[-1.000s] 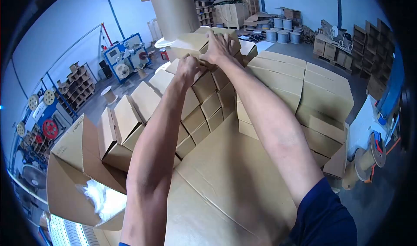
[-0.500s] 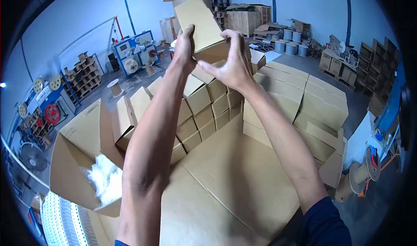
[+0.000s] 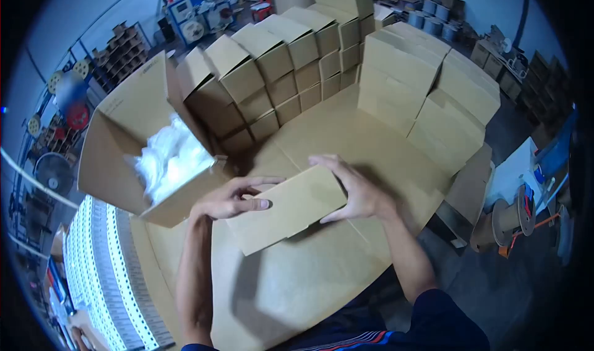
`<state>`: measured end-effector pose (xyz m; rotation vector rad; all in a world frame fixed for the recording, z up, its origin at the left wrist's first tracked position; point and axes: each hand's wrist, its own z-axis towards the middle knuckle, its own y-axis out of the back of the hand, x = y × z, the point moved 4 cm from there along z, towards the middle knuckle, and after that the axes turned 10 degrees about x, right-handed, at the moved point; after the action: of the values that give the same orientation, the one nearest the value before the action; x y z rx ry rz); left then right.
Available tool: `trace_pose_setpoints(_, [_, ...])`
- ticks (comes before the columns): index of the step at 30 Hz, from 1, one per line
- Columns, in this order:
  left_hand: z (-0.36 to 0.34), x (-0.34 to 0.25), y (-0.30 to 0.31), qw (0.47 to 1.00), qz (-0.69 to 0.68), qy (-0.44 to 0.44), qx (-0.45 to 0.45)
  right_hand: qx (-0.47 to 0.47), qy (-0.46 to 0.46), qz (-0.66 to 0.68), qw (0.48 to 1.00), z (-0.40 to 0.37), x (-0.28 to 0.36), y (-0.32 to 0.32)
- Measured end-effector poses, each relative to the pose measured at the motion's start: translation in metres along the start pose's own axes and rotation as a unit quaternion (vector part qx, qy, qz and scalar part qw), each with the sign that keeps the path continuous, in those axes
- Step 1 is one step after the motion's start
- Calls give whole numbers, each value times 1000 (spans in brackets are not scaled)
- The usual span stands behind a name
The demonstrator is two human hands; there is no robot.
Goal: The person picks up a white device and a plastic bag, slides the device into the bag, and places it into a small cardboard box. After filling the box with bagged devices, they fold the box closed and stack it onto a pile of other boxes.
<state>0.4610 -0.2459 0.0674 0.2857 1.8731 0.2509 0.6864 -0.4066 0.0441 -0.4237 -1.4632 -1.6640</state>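
A small closed cardboard box (image 3: 291, 205) is held between my two hands, tilted, above the cardboard-covered work surface. My left hand (image 3: 235, 199) grips its left end, the thumb lying on the upper face. At the opposite end, my right hand (image 3: 356, 190) is wrapped around the edge, fingers behind and thumb in front. A flap or tab shows along the near lower edge of the box. To the left stands an open carton (image 3: 124, 119) with crumpled white plastic-like material (image 3: 170, 159) inside.
Similar boxes (image 3: 272, 63) are stacked in rows along the far side, with one box (image 3: 343, 1) on top. More boxes (image 3: 402, 72) stand at right. A perforated white strip (image 3: 99, 258) lies at left. Cable spools (image 3: 516, 218) stand beyond the right edge.
The box has come down and toward me from above the far stack, turning more level. Both hands moved with it, and my view has tipped downward.
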Motion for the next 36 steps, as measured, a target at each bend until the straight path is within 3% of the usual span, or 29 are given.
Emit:
trace_pose_setpoints(2, [-34, 59, -20, 995, -80, 28, -49, 1, -12, 27, 1000, -5, 9, -47])
trace_pose_setpoints(5, [-109, 113, -67, 915, -277, -129, -264, -15, -29, 58, 998, -5, 19, -99])
trace_pose_setpoints(8, [-157, 138, -131, 906, -95, -178, -372, -5, -41, 59, 997, -6, 24, -141])
trace_pose_setpoints(9, [-166, 136, -148, 905, -65, -78, -412, 11, -29, 71, 997, -3, 33, -150])
trace_pose_setpoints(11, [-173, 136, -175, 878, -80, -70, -467, 46, -29, 43, 998, 1, 43, -156])
trace_pose_setpoints(13, [-181, 136, -197, 857, -101, -69, -501, 64, -28, 32, 997, 2, 57, -154])
trace_pose_setpoints(16, [-185, 137, -207, 840, -113, -93, -523, 80, -34, 239, 967, -2, 36, -165])
trace_pose_setpoints(17, [-186, 136, -210, 843, -103, -90, -521, 47, -48, 318, 946, -4, 32, -170])
trace_pose_setpoints(20, [-183, 137, -218, 837, -124, -96, -525, 8, -175, 310, 935, -6, 8, -175])
trace_pose_setpoints(21, [-182, 134, -221, 834, -136, -92, -527, -100, -194, 389, 895, 3, 21, -180])
trace_pose_setpoints(25, [-180, 129, -226, 831, -174, -89, -521, -160, -237, 425, 859, 9, 10, -196])
trace_pose_setpoints(28, [-180, 127, -230, 832, -175, -68, -523, -191, -224, 411, 863, 7, 8, -199])
trace_pose_setpoints(29, [-181, 126, -231, 834, -165, -62, -523, -173, -238, 382, 876, 5, 8, -197])
trace_pose_setpoints(32, [-183, 119, -231, 833, -117, -47, -539, -257, -161, 234, 924, 4, 28, -188])
trace_pose_setpoints(33, [-185, 117, -231, 831, -79, -27, -550, -219, -189, 166, 943, -2, 36, -182])
trace_pose_setpoints(36, [-185, 88, -228, 814, 20, 54, -579, -115, -117, -58, 985, -3, 93, -169])
